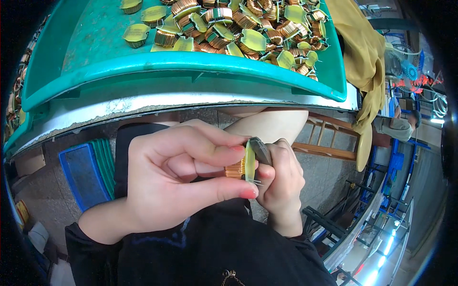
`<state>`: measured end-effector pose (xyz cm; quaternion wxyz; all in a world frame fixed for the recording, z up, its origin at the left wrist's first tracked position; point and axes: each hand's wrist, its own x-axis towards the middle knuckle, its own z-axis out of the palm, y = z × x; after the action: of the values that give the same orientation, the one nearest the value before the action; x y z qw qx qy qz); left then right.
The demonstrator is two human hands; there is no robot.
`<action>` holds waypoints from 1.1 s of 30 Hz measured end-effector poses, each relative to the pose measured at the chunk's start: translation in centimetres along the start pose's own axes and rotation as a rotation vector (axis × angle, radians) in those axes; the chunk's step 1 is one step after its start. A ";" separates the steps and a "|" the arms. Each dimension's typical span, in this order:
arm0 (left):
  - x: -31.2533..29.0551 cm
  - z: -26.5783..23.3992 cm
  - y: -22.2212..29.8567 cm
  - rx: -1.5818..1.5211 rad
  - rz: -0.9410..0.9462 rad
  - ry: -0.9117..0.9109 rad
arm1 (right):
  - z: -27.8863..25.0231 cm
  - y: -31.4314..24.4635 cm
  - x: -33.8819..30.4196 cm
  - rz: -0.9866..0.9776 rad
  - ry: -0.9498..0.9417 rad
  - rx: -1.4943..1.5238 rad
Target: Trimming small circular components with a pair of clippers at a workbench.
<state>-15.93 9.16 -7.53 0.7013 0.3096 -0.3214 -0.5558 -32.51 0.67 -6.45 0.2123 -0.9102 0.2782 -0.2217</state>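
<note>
The left hand (164, 159) comes in on a forearm from the lower left, wrist lifted, with its thumb stretched to the right below and its index finger arched above. The other fingers curl in behind them. Between thumb and fingers it pinches a copper-wound coil (234, 170) with a yellow-green plate (249, 163) along its right side; the plate stands roughly on edge and thin wire ends jut out near the thumb tip. The right hand (285, 178) rises from the lower edge on a shorter stretch of forearm, its fingers folded into a fist around a dark metal tool (260, 151). The tool's exposed end lies right against the plate; whether it touches is hard to tell, and the rest is hidden in the grip. Both hands meet in front of the black top (205, 252), above the lap and just this side of the tabletop's edge.

The tabletop (143, 97) shows a pale front strip with a chipped, worn edge. On it sits a green tray (191, 59), with more coils (253, 40) heaped toward its middle and right and a few standing apart at the left. A mustard cloth (360, 52) hangs beside the tray. Below, on the grey floor (329, 181), are a blue bin (83, 176) at left and a wooden frame (327, 151) at right. Farther right are another person (400, 128) and bright tube lights (384, 257).
</note>
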 end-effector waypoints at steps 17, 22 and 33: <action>0.2 0.6 0.1 -0.060 -0.028 0.085 | 0.9 -0.6 -0.8 0.164 0.110 0.163; 0.4 0.8 0.6 -0.038 -0.066 0.072 | 0.8 -0.6 -0.7 0.084 0.107 0.022; 0.3 0.8 0.1 -0.073 -0.153 0.141 | 1.3 -0.3 -1.1 0.097 0.026 -0.186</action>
<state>-16.42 8.87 -6.91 0.6885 0.3459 -0.2263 -0.5959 -32.51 1.93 -7.67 0.1335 -0.9085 0.3439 -0.1963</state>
